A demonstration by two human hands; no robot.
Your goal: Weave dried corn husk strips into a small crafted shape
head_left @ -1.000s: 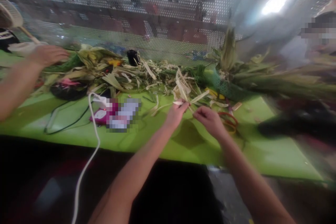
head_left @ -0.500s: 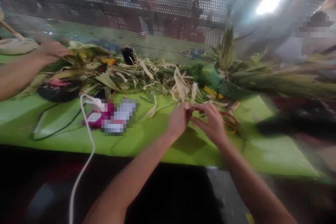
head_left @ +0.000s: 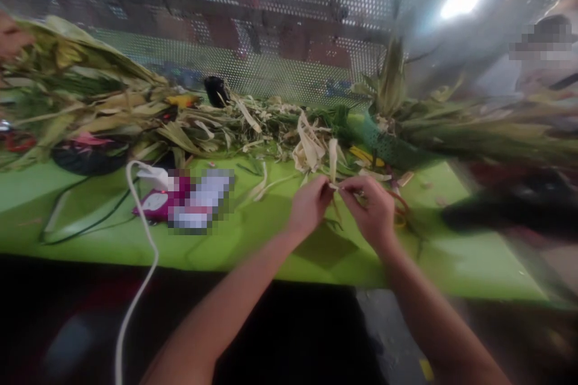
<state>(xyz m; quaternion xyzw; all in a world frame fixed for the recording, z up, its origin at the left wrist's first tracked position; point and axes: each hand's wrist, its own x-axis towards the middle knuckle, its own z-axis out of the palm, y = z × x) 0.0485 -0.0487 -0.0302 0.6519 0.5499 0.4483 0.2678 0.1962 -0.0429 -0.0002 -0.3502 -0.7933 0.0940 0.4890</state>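
Observation:
My left hand and my right hand meet over the green table, fingertips pinched together on a pale dried leaf strip that stands up between them. Just behind my hands lies a loose clump of pale leaf strips. Orange-handled scissors lie partly hidden behind my right hand.
A long heap of green and yellow leaves runs along the back, with a leafy bundle at right. Another person's hand lifts leaves at far left. A white cable, a black cord and a pink object lie left of me.
My hands have come together on the leaf strip. The other person's arm at left has risen and pulled back, lifting a bunch of leaves. The view has shifted slightly.

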